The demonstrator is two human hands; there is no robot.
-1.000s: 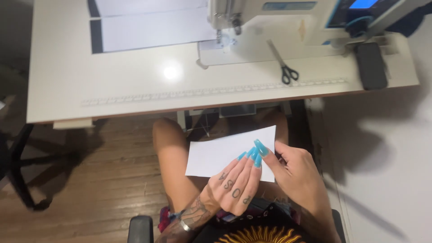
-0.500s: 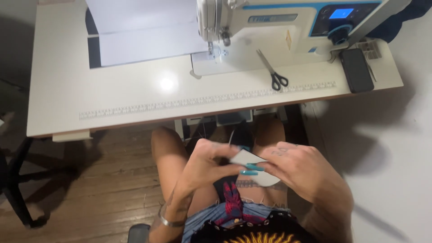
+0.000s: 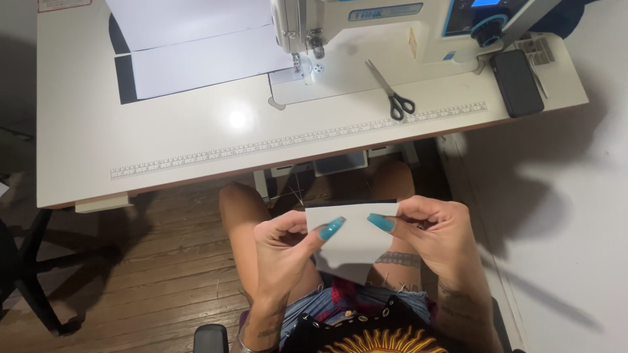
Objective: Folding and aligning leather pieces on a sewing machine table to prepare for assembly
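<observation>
With both my hands, left hand [image 3: 284,245] and right hand [image 3: 435,229], pinching the white fabric piece [image 3: 350,235] over my lap, uneven pull could skew its fold.

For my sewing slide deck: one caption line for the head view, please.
Seated at a sewing table, left hand and right hand pinch a folded white piece over the lap.

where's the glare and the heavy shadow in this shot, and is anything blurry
Head view: a round glare spot on the white sewing table; deep shadow under the table and along the floor at right; the left hand, right hand and the white piece they pinch are evenly lit and sharp; the scissors look crisp too; table edges bow slightly from the wide lens.
</observation>
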